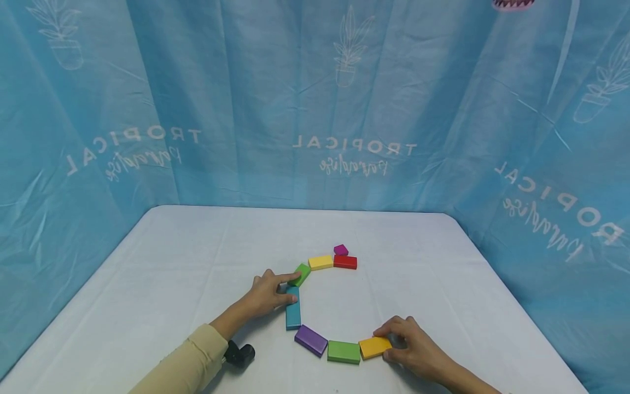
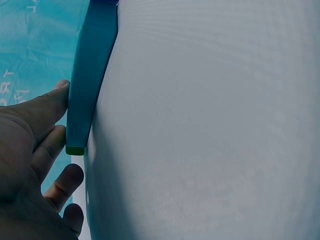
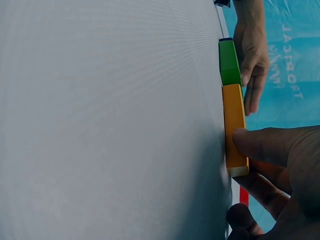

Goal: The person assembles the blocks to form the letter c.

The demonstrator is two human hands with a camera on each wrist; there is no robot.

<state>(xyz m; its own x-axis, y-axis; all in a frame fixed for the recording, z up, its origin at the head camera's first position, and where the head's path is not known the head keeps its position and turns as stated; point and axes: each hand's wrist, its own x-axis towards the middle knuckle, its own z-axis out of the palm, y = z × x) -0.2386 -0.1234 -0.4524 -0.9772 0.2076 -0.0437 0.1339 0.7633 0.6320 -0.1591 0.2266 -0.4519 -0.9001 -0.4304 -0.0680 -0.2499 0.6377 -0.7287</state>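
Several coloured blocks lie end to end in a curve that opens to the right. At its near right end, my right hand [image 1: 415, 347] pinches an orange block [image 1: 374, 347] between thumb and fingers; a near green block [image 1: 343, 352] adjoins it. Over on the left side, my left hand [image 1: 267, 293] touches a small green block [image 1: 303, 271] with an extended index finger. Its thumb rests on the blue block [image 1: 292, 316], which fills much of the left wrist view's upper left. A purple block [image 1: 311, 340] sits between the blue and near green ones.
Farther back, a yellow block [image 1: 321, 262] and a red block [image 1: 345, 262] continue the curve, with a small magenta piece [image 1: 341, 250] behind the red one. A black object [image 1: 240, 354] shows beside the left sleeve. A blue printed curtain [image 1: 256, 180] surrounds the white table [image 1: 221, 235].
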